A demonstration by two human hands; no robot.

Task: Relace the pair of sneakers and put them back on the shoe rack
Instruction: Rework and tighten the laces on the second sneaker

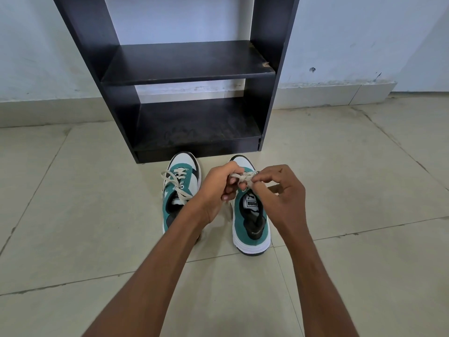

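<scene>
Two green, white and black sneakers stand side by side on the floor, toes toward the rack. The left sneaker (181,190) has its cream lace threaded, with a loop lying loose to the left. Over the right sneaker (251,222) both my hands meet. My left hand (218,190) and my right hand (281,193) each pinch part of the cream lace (244,177) above the shoe's tongue, where it is bunched into a knot or loop. My hands hide most of that shoe's eyelets.
A black shoe rack (184,76) stands against the pale wall right behind the sneakers' toes, with a middle shelf and a bottom shelf (199,128), both bare. Beige floor tiles (364,190) spread to both sides.
</scene>
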